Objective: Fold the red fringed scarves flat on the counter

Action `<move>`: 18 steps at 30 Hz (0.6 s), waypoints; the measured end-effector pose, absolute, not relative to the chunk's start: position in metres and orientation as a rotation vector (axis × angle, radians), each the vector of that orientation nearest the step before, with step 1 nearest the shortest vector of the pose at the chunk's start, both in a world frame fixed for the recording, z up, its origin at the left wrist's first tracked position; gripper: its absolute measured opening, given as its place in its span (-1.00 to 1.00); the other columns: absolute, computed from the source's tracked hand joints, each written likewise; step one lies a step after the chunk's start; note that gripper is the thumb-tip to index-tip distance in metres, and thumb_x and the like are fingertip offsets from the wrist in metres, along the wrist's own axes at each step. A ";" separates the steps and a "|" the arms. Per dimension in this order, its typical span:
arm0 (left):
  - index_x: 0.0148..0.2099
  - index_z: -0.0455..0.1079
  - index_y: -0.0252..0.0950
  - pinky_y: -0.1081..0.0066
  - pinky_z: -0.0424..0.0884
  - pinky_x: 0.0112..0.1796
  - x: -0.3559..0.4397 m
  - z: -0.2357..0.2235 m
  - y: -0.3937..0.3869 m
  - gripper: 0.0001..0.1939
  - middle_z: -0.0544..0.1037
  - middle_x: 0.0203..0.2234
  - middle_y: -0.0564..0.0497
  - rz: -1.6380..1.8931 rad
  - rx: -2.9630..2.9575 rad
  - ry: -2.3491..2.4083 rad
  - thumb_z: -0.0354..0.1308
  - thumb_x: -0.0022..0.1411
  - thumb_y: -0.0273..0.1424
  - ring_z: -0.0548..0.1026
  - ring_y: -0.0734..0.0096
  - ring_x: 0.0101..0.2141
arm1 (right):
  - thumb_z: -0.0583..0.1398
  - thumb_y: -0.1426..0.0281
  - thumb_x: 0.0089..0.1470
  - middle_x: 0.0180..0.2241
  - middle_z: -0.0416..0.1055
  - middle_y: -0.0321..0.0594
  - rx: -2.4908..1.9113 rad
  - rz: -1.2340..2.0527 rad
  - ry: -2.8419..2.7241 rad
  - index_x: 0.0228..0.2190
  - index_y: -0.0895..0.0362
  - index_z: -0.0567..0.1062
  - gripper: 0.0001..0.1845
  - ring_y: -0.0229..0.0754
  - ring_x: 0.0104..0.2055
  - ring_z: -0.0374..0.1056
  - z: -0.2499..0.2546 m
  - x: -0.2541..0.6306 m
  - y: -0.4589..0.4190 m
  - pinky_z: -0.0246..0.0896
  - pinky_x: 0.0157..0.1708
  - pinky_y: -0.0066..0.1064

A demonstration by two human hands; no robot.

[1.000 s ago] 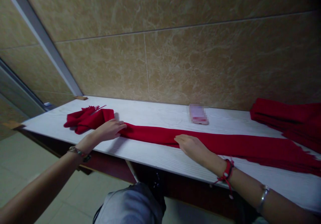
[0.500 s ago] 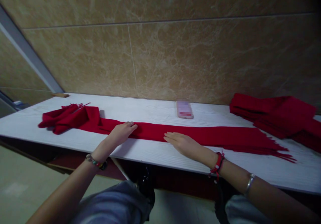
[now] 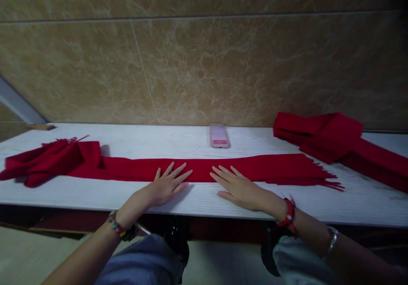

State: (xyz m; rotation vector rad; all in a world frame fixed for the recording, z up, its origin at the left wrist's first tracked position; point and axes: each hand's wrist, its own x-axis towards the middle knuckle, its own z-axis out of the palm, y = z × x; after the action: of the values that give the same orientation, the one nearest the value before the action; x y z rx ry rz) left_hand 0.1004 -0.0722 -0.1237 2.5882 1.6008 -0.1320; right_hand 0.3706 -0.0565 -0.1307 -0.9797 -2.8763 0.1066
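A long red scarf point(image 3: 200, 170) lies folded into a narrow strip along the white table. Its left end is bunched in a loose heap, and its right end finishes in fringe. My left hand point(image 3: 167, 186) rests on the strip left of the middle, palm down with fingers spread. To the right of it, my right hand point(image 3: 237, 187) also lies flat, its spread fingertips on the scarf. A stretch of red cloth shows between the two hands. Neither hand grips the fabric.
At the back right is another folded red cloth point(image 3: 325, 136), partly beyond the view. A phone point(image 3: 219, 136) lies near the wall behind the scarf. A small wooden piece point(image 3: 41, 127) sits at the far left. The white table point(image 3: 153, 140) meets a tiled wall point(image 3: 204, 68).
My left hand has gone from curled on the scarf to flat with spread fingers. My right hand's fingers have spread apart. The view has shifted right.
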 end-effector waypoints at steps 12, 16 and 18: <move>0.26 -0.12 -0.09 -0.13 -0.11 0.07 0.149 -0.110 -0.075 -0.49 -0.11 0.24 -0.01 -0.210 2.601 1.515 -0.28 0.30 -0.15 -0.19 0.04 0.20 | -0.09 0.14 0.17 0.22 -0.12 -0.12 -1.119 0.241 -2.905 0.17 0.09 0.02 -0.41 -0.02 0.25 -0.27 -0.118 0.379 -0.053 -0.29 0.15 0.02; 0.26 -0.12 -0.09 -0.18 -0.15 0.05 0.150 -0.110 -0.077 -0.49 -0.14 0.24 -0.01 -0.228 2.577 1.535 -0.29 0.30 -0.14 -0.22 0.00 0.20 | -0.14 0.11 0.17 0.22 -0.16 -0.08 -1.152 0.206 -2.849 0.18 0.15 -0.03 -0.37 -0.03 0.25 -0.28 -0.117 0.380 -0.050 -0.30 0.15 0.01; 0.26 -0.09 -0.12 -0.12 -0.19 0.08 0.154 -0.110 -0.076 -0.50 -0.14 0.24 -0.01 -0.158 2.635 1.540 -0.29 0.31 -0.17 -0.23 0.07 0.21 | -0.15 0.11 0.18 0.23 -0.19 -0.05 -1.203 0.139 -2.778 0.18 0.20 -0.04 -0.36 -0.02 0.25 -0.30 -0.119 0.378 -0.048 -0.31 0.15 0.02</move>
State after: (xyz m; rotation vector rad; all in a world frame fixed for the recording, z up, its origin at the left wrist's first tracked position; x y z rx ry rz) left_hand 0.1535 -0.0759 -0.1105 2.6346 1.5399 -0.1582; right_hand 0.3784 -0.0476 -0.1187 -1.2033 -2.7782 0.1386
